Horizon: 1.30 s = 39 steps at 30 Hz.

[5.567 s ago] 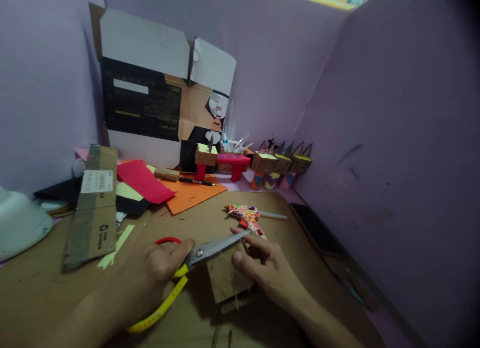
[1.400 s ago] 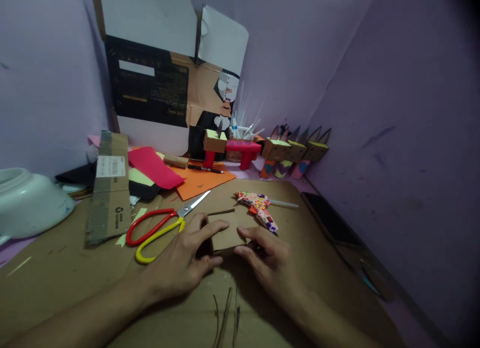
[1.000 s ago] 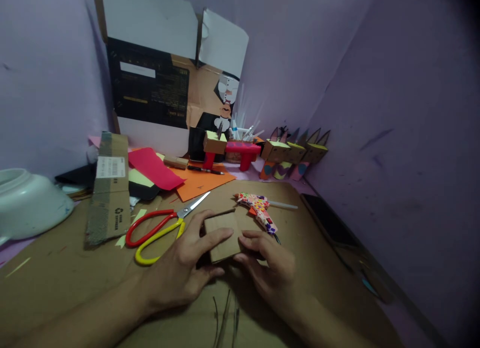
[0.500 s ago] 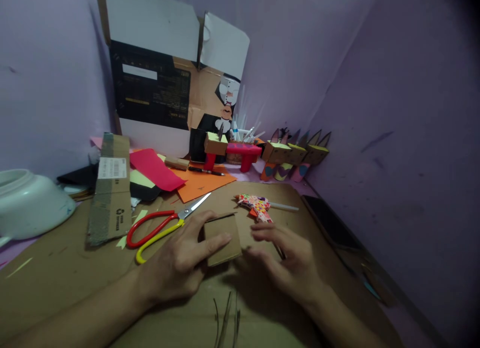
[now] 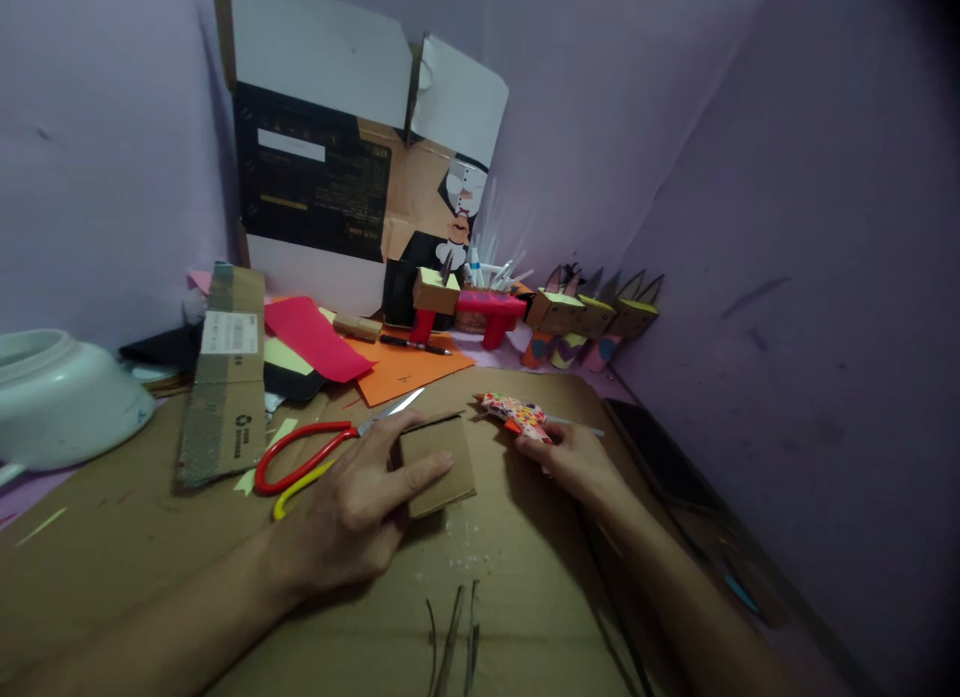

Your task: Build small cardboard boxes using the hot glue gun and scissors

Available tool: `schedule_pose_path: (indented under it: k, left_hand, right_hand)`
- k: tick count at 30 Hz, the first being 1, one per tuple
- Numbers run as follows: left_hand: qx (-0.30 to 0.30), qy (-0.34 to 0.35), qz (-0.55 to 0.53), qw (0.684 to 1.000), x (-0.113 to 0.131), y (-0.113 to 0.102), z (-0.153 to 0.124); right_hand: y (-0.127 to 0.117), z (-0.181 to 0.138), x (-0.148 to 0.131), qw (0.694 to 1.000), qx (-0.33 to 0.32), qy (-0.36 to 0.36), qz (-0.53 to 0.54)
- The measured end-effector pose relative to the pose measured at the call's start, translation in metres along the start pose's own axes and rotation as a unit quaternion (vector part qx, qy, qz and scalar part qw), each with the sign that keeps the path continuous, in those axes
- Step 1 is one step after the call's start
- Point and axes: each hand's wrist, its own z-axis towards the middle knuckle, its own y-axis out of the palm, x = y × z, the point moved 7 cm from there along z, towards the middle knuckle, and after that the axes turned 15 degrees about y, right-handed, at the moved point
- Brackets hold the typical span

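Note:
My left hand grips a small cardboard box, thumb on its near face and fingers behind. My right hand has closed around the handle of a hot glue gun with a colourful floral pattern. A pale glue stick pokes out of the gun's back end. Scissors with one red and one yellow handle lie just beyond my left hand, partly covered by it. Several thin dark twigs lie near the front of the cardboard work surface.
At the left stand a white ceramic bowl and a taped cardboard strip. Red paper, orange paper and a pen lie behind. Several cardboard animal figures line the back right. A dark phone-like slab lies along the right wall.
My right hand has reached forward and taken hold of the glue gun's handle. The box in my left hand has shifted slightly left and up.

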Motion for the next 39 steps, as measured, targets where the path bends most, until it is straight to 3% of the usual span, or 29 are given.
schedule_pose_path:
  k: [5,8,10,19,28,33,39]
  left_hand:
    - [0.004,-0.036,-0.011,0.999,-0.008,0.0,-0.002]
    - [0.005,-0.073,-0.047,0.996,-0.013,0.002,-0.003]
    - [-0.006,-0.094,-0.065,0.993,-0.015,0.004,-0.002]
    - [-0.054,-0.12,-0.077,0.988,-0.018,0.006,-0.002]
    - [-0.064,-0.089,-0.009,0.994,-0.011,0.008,-0.001]
    - [-0.083,-0.088,0.023,0.992,-0.009,0.012,0.001]
    - [-0.075,-0.088,0.026,0.993,-0.008,0.012,0.004]
  right_hand:
    - [-0.009,-0.021,0.0,0.979,-0.075,-0.026,0.186]
    - [-0.015,-0.042,0.0,0.936,-0.127,-0.05,0.325]
    - [-0.013,-0.053,0.002,0.919,-0.169,-0.051,0.353]
    - [-0.009,-0.08,0.018,0.976,-0.112,-0.109,0.152]
    - [0.014,-0.094,0.033,0.956,-0.245,-0.111,0.114]
    - [0.022,-0.097,0.036,0.951,-0.246,-0.101,0.157]
    - [0.028,-0.102,0.031,0.945,-0.277,-0.107,0.135]
